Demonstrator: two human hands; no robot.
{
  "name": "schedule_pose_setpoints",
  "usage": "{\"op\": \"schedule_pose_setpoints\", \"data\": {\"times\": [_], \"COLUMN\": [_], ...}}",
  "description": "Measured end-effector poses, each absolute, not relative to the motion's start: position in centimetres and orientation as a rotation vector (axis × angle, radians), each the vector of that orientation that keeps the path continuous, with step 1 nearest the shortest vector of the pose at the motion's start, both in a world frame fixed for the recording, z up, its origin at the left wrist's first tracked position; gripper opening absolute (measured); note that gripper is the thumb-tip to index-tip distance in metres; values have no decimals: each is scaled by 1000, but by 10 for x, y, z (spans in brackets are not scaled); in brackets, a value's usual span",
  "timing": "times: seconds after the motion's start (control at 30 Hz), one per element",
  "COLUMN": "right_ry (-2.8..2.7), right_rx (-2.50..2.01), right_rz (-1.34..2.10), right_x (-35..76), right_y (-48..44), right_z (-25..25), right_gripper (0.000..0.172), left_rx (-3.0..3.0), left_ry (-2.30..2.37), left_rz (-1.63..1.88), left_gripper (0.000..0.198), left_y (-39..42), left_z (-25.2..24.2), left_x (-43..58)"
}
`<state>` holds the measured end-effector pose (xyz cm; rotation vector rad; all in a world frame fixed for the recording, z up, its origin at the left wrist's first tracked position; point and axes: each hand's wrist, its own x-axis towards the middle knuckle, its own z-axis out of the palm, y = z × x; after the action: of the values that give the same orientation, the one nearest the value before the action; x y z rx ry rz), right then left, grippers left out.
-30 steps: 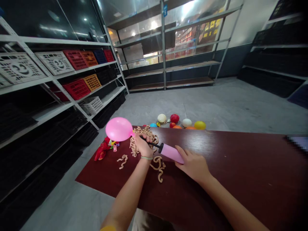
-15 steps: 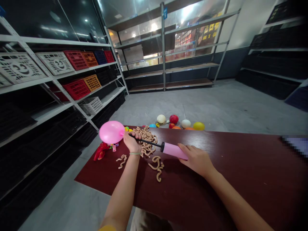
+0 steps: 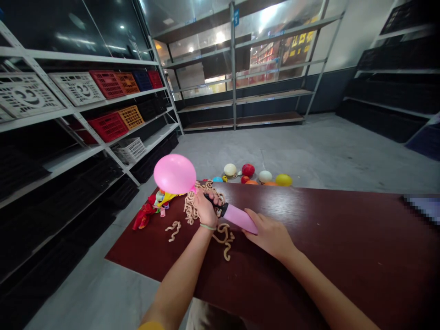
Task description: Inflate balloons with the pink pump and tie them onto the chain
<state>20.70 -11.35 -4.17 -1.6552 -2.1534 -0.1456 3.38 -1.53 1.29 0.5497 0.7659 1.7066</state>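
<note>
A pink balloon (image 3: 175,173), rounded and inflated, sits on the nozzle end of a pink hand pump (image 3: 240,218). My left hand (image 3: 207,209) is closed around the pump's black end and the balloon's neck; the fingers hide the join. Around the pink barrel my right hand (image 3: 270,233) is wrapped. The black rod between barrel and black end no longer shows. Below and behind my left hand lies a pile of beige squiggly pieces (image 3: 191,208), with a few loose ones (image 3: 173,230) nearer me. Flat uninflated balloons (image 3: 145,215), red and other colours, lie at the table's left edge.
The dark red-brown table (image 3: 309,256) spans the front. Several inflated balloons (image 3: 248,170) rest on the floor past its far edge. Shelves with plastic crates (image 3: 109,126) stand left; a metal rack (image 3: 234,101) stands at the back. A blurred flat object (image 3: 424,208) lies far right.
My left hand has moved right toward the barrel, pushing the rod in. The balloon has shifted right and up and looks larger. My right hand has moved slightly left.
</note>
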Motion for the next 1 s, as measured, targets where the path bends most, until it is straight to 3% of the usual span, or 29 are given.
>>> {"op": "schedule_pose_setpoints", "data": {"times": [0.33,0.73,1.0], "right_ry": [-2188,-2097,-2199], "right_rx": [-1593,-1663,-1588], "right_rz": [-429,-115,-449], "right_x": [241,203,240], "right_y": [-107,-115,-108], "right_z": [-40,-42,-35], "right_gripper": [51,52,51], "left_rx": [407,648,516], "left_ry": [772,740,753], "left_rz": [1979,1653,1878], "left_gripper": [17,37,22], "left_y": [8,-24,-2], "left_z": [25,6,30], "left_x": [-19,40,-7]}}
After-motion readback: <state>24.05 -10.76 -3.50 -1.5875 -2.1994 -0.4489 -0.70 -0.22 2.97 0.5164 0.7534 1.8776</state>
